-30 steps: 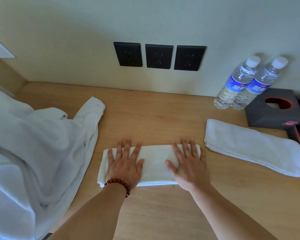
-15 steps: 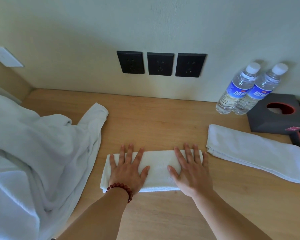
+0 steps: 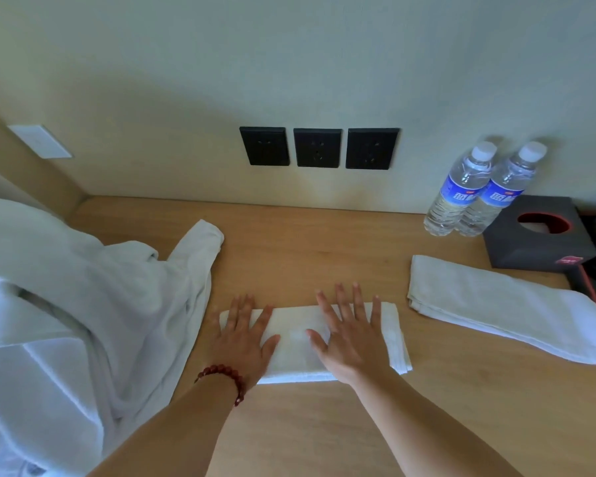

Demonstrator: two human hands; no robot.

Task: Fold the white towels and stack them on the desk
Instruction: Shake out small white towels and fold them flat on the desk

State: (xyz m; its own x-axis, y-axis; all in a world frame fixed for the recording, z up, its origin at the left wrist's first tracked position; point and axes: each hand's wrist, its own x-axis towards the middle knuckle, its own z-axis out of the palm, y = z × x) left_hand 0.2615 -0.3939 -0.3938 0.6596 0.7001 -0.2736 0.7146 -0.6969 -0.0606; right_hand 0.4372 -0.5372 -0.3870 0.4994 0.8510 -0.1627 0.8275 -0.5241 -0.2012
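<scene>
A small white towel (image 3: 298,346) lies folded into a narrow strip on the wooden desk (image 3: 324,249) in front of me. My left hand (image 3: 241,339) lies flat on its left end, fingers straight and spread; a red bead bracelet is on that wrist. My right hand (image 3: 350,333) presses flat on the strip's middle and right part, leaving the right end uncovered. A second white towel (image 3: 506,309), folded long, lies apart at the right. A heap of loose white towels (image 3: 76,315) covers the desk's left side.
Two water bottles (image 3: 475,191) stand against the wall at the back right. A dark tissue box (image 3: 537,232) sits beside them, with a dark object at the right edge. Three black wall sockets (image 3: 319,148) are above the desk's back edge.
Both hands have slid leftward along the strip, so its right end now shows. The view has tilted up a little.
</scene>
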